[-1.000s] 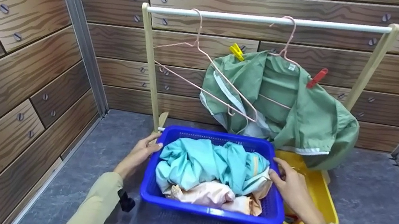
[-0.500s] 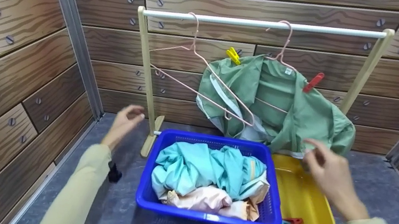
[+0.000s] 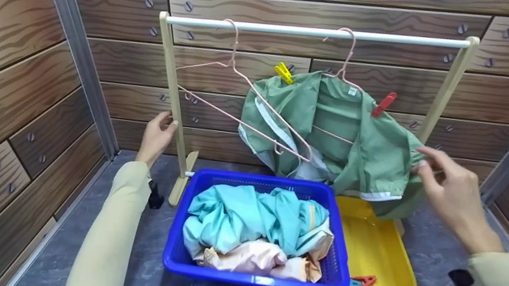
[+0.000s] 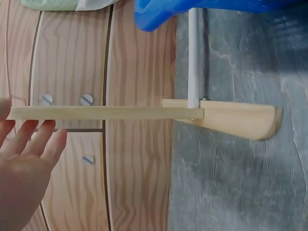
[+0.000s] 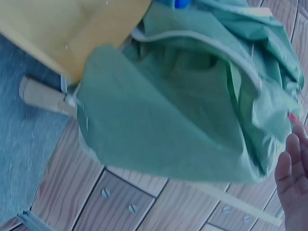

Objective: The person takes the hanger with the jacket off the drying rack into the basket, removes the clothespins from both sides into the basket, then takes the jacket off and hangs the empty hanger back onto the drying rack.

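Observation:
My left hand (image 3: 157, 140) is at the left post (image 4: 96, 113) of a small clothes rack, thumb on one side and fingers on the other. On the right, my right hand (image 3: 459, 191) pinches the outer edge of a green jacket (image 3: 338, 125), just in front of the rack's right post. The jacket hangs on a pink hanger (image 3: 348, 56), with a yellow clothespin (image 3: 284, 73) and a red clothespin (image 3: 384, 105) on its shoulders. In the right wrist view my fingertips (image 5: 292, 144) show at the edge; their contact is partly cut off.
A blue basket (image 3: 254, 279) of turquoise and pale pink cloth (image 3: 245, 255) stands in front of the rack. Beside it is a yellow tray (image 3: 388, 264) with clothespins (image 3: 362, 282). A bare pink hanger (image 3: 250, 71) hangs on the white bar (image 3: 296, 30).
Both hands have let go of the blue basket's sides and moved outward and up, the left to the rack post, the right to the jacket's edge. The camera view has shifted slightly.

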Available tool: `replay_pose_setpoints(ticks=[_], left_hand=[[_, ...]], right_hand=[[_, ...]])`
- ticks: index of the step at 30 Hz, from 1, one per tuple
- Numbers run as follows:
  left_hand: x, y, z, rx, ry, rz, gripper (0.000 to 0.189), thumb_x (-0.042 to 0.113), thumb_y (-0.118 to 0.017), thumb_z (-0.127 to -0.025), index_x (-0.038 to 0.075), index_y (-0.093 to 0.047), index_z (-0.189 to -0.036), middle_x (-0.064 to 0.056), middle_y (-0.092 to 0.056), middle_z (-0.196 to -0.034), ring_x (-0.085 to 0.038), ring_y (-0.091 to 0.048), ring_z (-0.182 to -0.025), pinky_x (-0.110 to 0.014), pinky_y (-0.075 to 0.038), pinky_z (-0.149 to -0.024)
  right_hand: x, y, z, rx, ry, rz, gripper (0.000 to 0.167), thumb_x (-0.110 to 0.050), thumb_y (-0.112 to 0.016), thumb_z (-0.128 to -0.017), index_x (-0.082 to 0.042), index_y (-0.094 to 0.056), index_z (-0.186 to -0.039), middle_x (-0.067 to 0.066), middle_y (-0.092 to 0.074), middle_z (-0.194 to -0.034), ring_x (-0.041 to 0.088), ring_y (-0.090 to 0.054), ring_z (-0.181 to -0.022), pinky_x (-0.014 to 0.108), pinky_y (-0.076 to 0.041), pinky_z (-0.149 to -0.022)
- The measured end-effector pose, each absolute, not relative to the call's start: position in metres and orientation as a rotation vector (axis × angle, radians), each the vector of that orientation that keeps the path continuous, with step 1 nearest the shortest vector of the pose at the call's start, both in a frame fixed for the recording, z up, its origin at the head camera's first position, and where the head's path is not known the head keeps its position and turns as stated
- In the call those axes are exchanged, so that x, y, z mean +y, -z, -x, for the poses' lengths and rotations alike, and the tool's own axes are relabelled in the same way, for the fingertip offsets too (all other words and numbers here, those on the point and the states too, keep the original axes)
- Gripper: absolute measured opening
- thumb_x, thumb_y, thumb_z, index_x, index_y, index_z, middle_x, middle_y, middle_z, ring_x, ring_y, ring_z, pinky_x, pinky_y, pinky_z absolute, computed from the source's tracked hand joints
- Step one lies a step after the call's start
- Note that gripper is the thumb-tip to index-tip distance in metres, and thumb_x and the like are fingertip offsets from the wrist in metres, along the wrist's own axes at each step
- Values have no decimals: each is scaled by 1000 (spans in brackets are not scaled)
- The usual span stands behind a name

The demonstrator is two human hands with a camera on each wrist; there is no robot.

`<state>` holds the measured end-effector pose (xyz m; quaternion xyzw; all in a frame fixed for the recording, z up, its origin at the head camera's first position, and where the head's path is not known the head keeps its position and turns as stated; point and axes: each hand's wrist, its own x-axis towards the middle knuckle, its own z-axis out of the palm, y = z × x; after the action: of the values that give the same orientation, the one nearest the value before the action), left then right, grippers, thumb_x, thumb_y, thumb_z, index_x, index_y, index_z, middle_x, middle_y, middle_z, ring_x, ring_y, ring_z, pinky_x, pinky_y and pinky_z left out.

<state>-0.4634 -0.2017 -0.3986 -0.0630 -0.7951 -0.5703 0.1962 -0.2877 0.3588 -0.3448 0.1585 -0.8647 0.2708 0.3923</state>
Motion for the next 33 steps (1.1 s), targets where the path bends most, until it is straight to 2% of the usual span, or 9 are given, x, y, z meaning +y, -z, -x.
replay_pose_setpoints(ticks=[4,8,11,14,17,19,21,28,33], left_hand=[[-202,401,465,-2161,1471,81,25,7,-58,-97,-4,-64,-119,-22,-68,-110,-30,-63,-95,-29,-46,-79],[-204,402,466,-2135,1420,31,20,7,-61,-95,-2,-68,-112,-19,-70,-102,-28,-65,-89,-24,-45,-73],[-204,400,467,-2137,1419,25,19,8,-62,-95,-2,-68,-111,-19,-70,-100,-28,-65,-89,-23,-46,-73],[-203,398,467,-2147,1428,28,19,8,-62,-95,-1,-68,-111,-18,-70,-101,-27,-65,-89,-23,-46,-74],[-200,397,467,-2165,1412,22,20,9,-61,-96,-1,-68,-112,-18,-70,-103,-27,-65,-91,-27,-47,-76],[-199,397,468,-2174,1399,22,20,8,-61,-96,-2,-67,-112,-19,-70,-104,-28,-65,-93,-31,-48,-79],[-198,397,468,-2188,1379,23,20,8,-60,-96,-2,-67,-113,-19,-69,-106,-29,-65,-95,-35,-48,-81],[-197,399,469,-2234,1302,17,20,7,-60,-97,-1,-66,-113,-18,-69,-107,-31,-64,-96,-40,-48,-83],[-197,398,470,-2233,1317,7,20,8,-59,-97,-1,-66,-113,-17,-69,-106,-30,-64,-94,-39,-49,-82]], right_hand=[[366,336,292,-2198,-727,-332,27,-12,-59,-98,-7,-67,-122,10,-71,-90,-7,-52,-69,9,-38,-61],[371,325,303,-2207,-734,-297,27,-16,-59,-98,-5,-68,-120,14,-70,-100,-10,-49,-77,9,-36,-70],[375,315,316,-2238,-695,-324,27,-18,-60,-98,-3,-68,-119,15,-68,-107,-1,-51,-84,14,-35,-75],[375,306,330,-2320,-662,-371,30,-23,-61,-98,-3,-67,-120,16,-66,-112,18,-56,-93,27,-38,-83],[373,300,343,-2392,-658,-429,29,-26,-63,-97,-5,-69,-117,14,-67,-111,18,-59,-89,28,-41,-78],[369,299,351,-2402,-641,-472,26,-24,-65,-96,-5,-71,-113,13,-69,-109,11,-60,-85,24,-43,-75],[366,301,359,-2378,-624,-508,20,-19,-67,-95,-5,-73,-108,11,-71,-102,3,-54,-75,16,-39,-67],[361,308,372,-2372,-772,-453,20,-20,-62,-98,-4,-70,-108,10,-67,-99,2,-50,-77,19,-36,-69],[360,304,373,-2336,-866,-397,25,-24,-57,-101,-3,-67,-111,10,-62,-98,9,-48,-78,23,-33,-71]])
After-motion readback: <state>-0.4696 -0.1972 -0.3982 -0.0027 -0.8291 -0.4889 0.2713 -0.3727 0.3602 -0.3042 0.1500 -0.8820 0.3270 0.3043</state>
